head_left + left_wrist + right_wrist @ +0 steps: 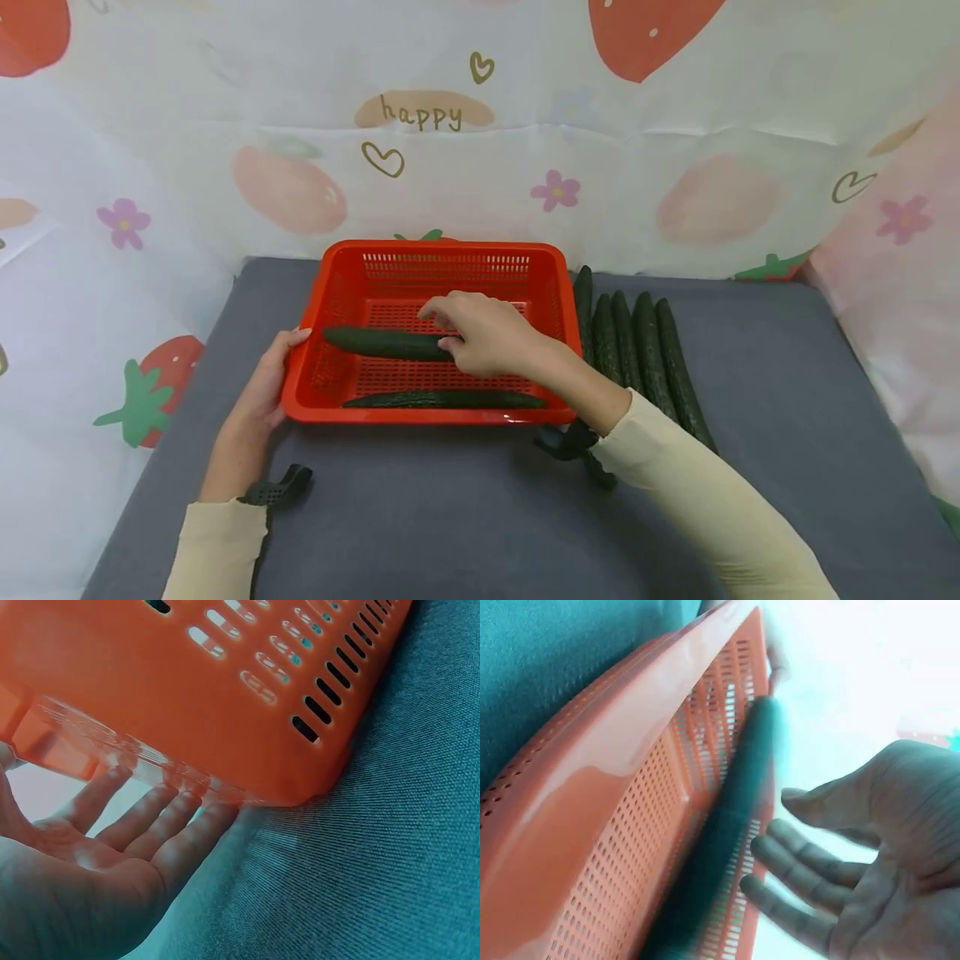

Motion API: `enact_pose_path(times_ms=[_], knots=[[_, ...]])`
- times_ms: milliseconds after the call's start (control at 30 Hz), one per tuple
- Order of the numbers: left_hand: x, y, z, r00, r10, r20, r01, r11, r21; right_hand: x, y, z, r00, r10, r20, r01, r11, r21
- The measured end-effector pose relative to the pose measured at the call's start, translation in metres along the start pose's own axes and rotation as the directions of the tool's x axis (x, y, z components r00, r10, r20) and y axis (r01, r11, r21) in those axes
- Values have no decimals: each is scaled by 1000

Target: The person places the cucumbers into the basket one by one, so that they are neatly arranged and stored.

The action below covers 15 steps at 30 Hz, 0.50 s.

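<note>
A red plastic basket (431,416) with slotted walls sits on the grey-covered table. My left hand (264,379) grips its left rim, thumb on top; in the left wrist view the fingers (169,817) lie under the lip. Over the basket, my right hand (491,333) is at the right end of a dark green cucumber (382,342). In the right wrist view this cucumber (716,840) looks blurred, and the thumb and fingers stand apart beside it, with a gap between. Another cucumber (442,400) lies along the basket's near wall.
Several cucumbers (651,350) lie side by side right of the basket, partly hidden by the right forearm. A dark wrist strap (277,487) is on the left wrist. Behind the grey table (420,508) hangs a white cloth (465,183) with strawberry and flower prints.
</note>
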State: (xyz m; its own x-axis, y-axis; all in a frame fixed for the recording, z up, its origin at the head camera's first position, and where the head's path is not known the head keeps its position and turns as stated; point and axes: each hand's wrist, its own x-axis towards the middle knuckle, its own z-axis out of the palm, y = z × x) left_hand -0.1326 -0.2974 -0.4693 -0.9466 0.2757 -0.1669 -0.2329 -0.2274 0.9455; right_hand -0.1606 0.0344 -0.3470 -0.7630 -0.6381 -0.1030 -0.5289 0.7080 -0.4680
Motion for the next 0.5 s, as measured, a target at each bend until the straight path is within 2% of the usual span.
enact_pose_path(times_ms=[200,500], knots=[[-2,5,1,998,-46,-49,48,998,32,-3,16,2,998,24,-51,-21,998,58],[-1,2,3,995,-52,-81,55,998,29,-30,39,-6,995,33,-92,-25,996,86]])
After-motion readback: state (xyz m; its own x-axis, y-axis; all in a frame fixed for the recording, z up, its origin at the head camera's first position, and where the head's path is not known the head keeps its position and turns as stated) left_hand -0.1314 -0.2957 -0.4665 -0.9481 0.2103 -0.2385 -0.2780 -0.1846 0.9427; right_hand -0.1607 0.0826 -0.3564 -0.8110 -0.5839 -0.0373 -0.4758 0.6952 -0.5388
